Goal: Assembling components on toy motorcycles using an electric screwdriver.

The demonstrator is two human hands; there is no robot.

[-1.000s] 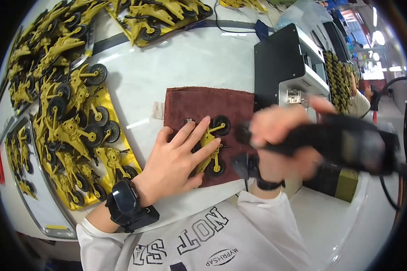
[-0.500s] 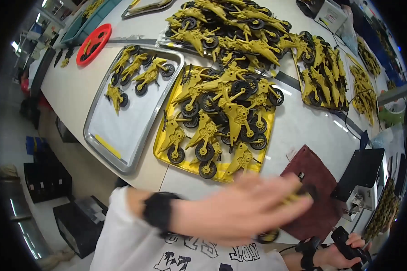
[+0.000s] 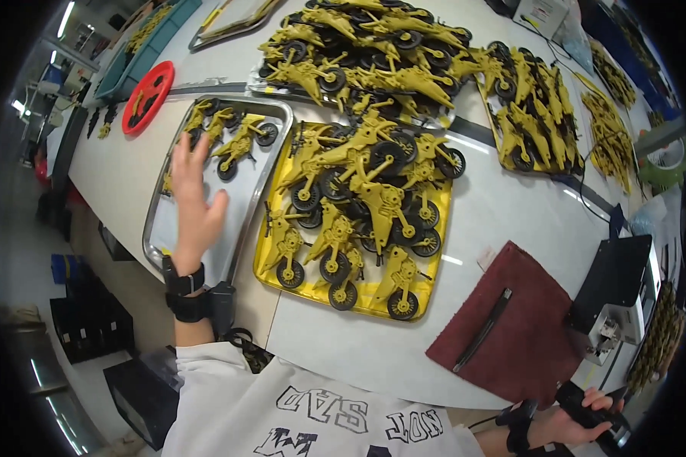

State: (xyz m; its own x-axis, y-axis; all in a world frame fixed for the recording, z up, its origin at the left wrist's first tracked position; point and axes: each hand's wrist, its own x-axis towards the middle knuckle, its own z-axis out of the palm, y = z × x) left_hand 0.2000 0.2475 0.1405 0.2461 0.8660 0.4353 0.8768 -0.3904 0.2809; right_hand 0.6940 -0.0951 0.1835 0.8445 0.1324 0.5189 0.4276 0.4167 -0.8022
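My left hand [image 3: 194, 209] is over the silver metal tray [image 3: 232, 255] on the left, fingers stretched and thumb apart. I see nothing gripped in it. Yellow toy motorcycles with black wheels [image 3: 240, 145] lie in the tray's far part; one at the left edge is partly hidden by my fingers. At the lower right, my right hand [image 3: 575, 423] is wrapped round a black handheld tool [image 3: 583, 404], whose exact kind I cannot make out. Between the hands stands a yellow tray [image 3: 343, 301] heaped with more toy motorcycles [image 3: 389, 202].
A dark red cloth [image 3: 526, 327] with a slim black bar [image 3: 484, 329] lies on the table at right. Beside it stands a small machine with a black top [image 3: 606, 282]. Motorcycle piles [image 3: 366, 57] fill the far side. A red dish [image 3: 146, 99] sits far left.
My left hand has swung from the front middle, where it held a blurred yellow toy motorcycle, leftward to the silver tray. The cloth is uncovered. My right hand still grips the black tool.
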